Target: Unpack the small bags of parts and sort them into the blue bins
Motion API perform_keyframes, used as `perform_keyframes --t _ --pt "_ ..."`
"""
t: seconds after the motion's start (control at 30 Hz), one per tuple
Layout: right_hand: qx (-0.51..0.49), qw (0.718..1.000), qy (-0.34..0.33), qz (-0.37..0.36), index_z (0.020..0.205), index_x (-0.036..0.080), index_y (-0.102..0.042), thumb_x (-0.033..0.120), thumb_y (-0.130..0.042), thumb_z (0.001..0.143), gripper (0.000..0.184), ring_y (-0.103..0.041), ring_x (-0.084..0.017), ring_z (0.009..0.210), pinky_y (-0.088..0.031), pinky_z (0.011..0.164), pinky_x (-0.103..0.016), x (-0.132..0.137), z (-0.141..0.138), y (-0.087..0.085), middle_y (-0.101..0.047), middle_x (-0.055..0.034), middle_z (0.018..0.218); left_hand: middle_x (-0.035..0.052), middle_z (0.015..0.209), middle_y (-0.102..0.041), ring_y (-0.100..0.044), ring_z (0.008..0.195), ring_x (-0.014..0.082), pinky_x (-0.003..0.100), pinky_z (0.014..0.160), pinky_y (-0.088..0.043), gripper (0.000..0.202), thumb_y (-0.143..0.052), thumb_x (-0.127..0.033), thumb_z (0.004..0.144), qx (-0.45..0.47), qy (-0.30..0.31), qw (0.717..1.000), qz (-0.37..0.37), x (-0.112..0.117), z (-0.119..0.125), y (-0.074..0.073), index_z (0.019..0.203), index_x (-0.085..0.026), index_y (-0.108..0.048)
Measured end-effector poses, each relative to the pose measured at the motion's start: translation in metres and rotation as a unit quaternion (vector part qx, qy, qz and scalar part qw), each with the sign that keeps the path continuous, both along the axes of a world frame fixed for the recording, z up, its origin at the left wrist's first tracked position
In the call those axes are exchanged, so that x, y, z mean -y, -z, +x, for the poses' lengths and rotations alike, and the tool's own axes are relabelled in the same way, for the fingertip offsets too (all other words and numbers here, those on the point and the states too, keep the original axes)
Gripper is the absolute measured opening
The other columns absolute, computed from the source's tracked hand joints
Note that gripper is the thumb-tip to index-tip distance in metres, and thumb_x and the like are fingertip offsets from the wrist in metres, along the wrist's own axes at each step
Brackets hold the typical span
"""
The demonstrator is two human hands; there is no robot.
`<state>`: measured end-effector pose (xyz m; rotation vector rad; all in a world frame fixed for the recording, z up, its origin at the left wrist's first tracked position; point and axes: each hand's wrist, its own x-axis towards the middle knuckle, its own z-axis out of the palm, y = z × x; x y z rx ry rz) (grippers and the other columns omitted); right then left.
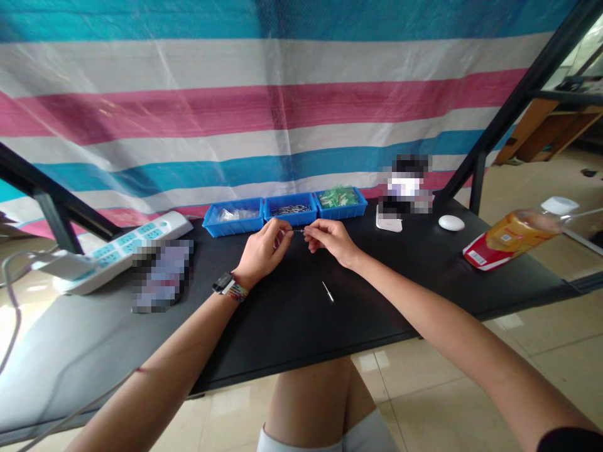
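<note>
My left hand (262, 252) and my right hand (328, 240) meet above the black table (292, 320), just in front of the middle blue bin (291, 210). Both pinch a thin metal pin-like piece (298, 231) that spans the gap between their fingertips. A watch with a coloured strap sits on my left wrist. A second small metal pin (328, 292) lies loose on the table, nearer to me than my right hand.
Three blue bins stand in a row at the back: clear bags on the left (233, 216), metal parts in the middle, green pieces on the right (340, 199). A white power strip (122, 254) lies left; a white round object (451, 223) and a tipped drink bottle (518, 235) lie right.
</note>
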<state>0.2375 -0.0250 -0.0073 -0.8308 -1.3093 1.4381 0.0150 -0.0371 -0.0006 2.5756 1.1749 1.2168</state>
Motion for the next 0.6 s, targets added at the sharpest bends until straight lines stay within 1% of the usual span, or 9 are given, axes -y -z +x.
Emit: perform_keyframes --t 0.13,0.23,0.3,0.4,0.6 --pt "0.003 1.000 -0.007 -0.010 0.084 0.018 -0.074 0.066 -0.094 0.071 0.054 -0.068 -0.013 0.062 -0.061 0.059 -0.026 -0.0002 0.0007 0.0003 -0.074 -0.0022 0.078 0.0036 0.095 -0.068 -0.065 0.075 0.0153 0.028 0.071 -0.051 0.017 -0.050 -0.034 0.113 -0.007 0.000 1.000 0.004 0.0008 0.0018 -0.0024 0.108 -0.021 -0.061" --pt "-0.006 1.000 -0.006 -0.013 0.091 0.019 -0.074 0.060 -0.095 0.071 0.050 -0.068 -0.013 0.062 -0.061 0.059 -0.027 0.0009 0.0012 -0.0003 -0.075 -0.0014 0.081 0.0023 0.090 -0.066 -0.064 0.073 0.0155 0.027 0.068 -0.047 0.017 -0.049 -0.033 0.114 -0.015 -0.005 1.000 0.006 0.0013 0.0026 -0.0037 0.105 -0.022 -0.058" --pt "-0.009 1.000 0.005 -0.001 0.093 0.020 -0.074 0.053 -0.097 0.069 0.047 -0.068 -0.013 0.062 -0.061 0.060 -0.027 0.0023 0.0011 -0.0012 -0.074 0.0000 0.081 0.0016 0.088 -0.065 -0.063 0.072 0.0155 0.028 0.068 -0.046 0.018 -0.049 -0.033 0.114 -0.020 -0.006 1.000 0.011 0.0008 0.0024 -0.0032 0.102 -0.022 -0.057" --pt "-0.002 0.999 0.022 0.029 0.089 0.020 -0.072 0.045 -0.096 0.069 0.040 -0.066 -0.013 0.061 -0.060 0.059 -0.028 0.0043 0.0006 -0.0026 -0.070 0.0019 0.077 0.0010 0.087 -0.063 -0.060 0.071 0.0152 0.028 0.068 -0.043 0.022 -0.049 -0.034 0.115 -0.022 -0.006 0.999 0.022 -0.0006 0.0016 -0.0010 0.098 -0.022 -0.055" --pt "0.016 0.997 0.037 0.063 0.084 0.020 -0.070 0.045 -0.093 0.071 0.036 -0.061 -0.012 0.058 -0.054 0.055 -0.027 0.0050 -0.0009 -0.0024 -0.066 0.0025 0.072 0.0008 0.084 -0.063 -0.057 0.067 0.0146 0.028 0.066 -0.041 0.025 -0.049 -0.035 0.115 -0.021 -0.008 1.000 0.020 -0.0007 0.0016 -0.0003 0.094 -0.022 -0.054"
